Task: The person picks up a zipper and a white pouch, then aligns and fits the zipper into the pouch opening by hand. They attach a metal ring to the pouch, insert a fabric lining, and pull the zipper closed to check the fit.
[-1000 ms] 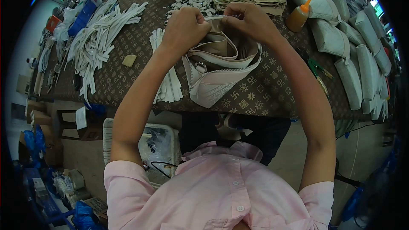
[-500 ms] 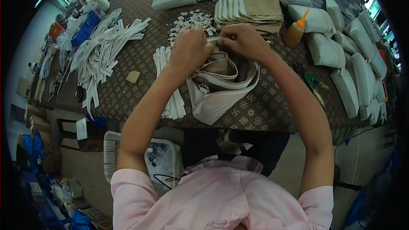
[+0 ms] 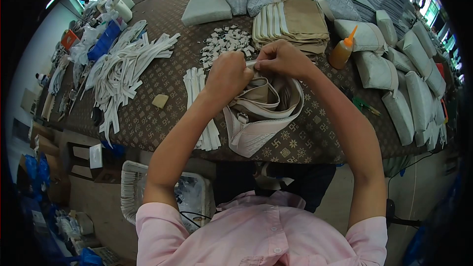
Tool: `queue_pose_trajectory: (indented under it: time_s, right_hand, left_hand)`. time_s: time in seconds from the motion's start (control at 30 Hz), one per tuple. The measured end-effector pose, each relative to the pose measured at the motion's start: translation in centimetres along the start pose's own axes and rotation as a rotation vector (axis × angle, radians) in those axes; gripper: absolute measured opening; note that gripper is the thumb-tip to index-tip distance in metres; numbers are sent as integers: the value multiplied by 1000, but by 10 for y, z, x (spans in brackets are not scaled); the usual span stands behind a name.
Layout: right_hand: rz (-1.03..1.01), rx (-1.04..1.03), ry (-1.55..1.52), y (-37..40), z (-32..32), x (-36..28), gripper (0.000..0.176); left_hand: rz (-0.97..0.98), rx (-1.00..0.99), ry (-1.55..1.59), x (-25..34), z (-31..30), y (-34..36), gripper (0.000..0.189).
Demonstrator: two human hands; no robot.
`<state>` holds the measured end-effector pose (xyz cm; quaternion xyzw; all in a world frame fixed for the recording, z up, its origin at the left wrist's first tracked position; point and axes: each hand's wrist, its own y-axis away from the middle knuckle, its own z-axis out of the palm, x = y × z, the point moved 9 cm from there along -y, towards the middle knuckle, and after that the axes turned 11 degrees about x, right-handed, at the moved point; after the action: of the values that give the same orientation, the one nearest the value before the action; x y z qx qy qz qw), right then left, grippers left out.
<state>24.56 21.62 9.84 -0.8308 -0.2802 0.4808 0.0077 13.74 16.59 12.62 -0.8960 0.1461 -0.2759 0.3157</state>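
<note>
A pale bag (image 3: 258, 135) with a zipper along its rim lies partly folded near the table's front edge, its beige lining and straps bunched inside. At its far rim, my left hand (image 3: 229, 75) is closed in a pinch on the zippered edge. Close beside it, my right hand (image 3: 282, 60) also pinches that edge between thumb and fingers. The fingertips nearly meet, and what lies exactly between them is hidden. A metal ring (image 3: 242, 117) shows at the bag's near left side.
Small white pieces (image 3: 224, 42) lie scattered beyond my left hand. Folded tan panels (image 3: 300, 22) are stacked behind my right. An orange-tipped glue bottle (image 3: 341, 49) and green-handled pliers (image 3: 364, 106) are to the right, near padded pale pieces (image 3: 374, 71). White strips (image 3: 201, 111) lie left.
The whole scene sits slightly lower in view, as if the camera tilted. Both hands stay on the far zippered edge, with the fingertips a little closer together.
</note>
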Motion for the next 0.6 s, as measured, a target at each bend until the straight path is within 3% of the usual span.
queue_pose_trajectory:
  time_s: [0.2, 0.33, 0.4, 0.47, 0.53, 0.6]
  right_hand:
    - [-99, 89, 149, -1, 0, -13, 15]
    - [-124, 28, 151, -5, 2, -20, 14]
    - [-359, -28, 320, -7, 9, -38, 15]
    - [-407, -63, 422, -7, 12, -46, 14]
    - [-516, -155, 778, -3, 27, -52, 16]
    - [-500, -166, 757, 1, 23, -58, 18]
  left_hand:
    - [-52, 8, 50, -7, -3, 1, 13]
    - [-59, -26, 30, -5, -2, 1, 13]
    - [-34, 1, 22, -2, -2, 1, 13]
    - [-48, -25, 57, 1, -3, 1, 13]
    - [-61, -56, 90, 3, -4, -1, 14]
    - [-33, -80, 101, 10, -5, -3, 15]
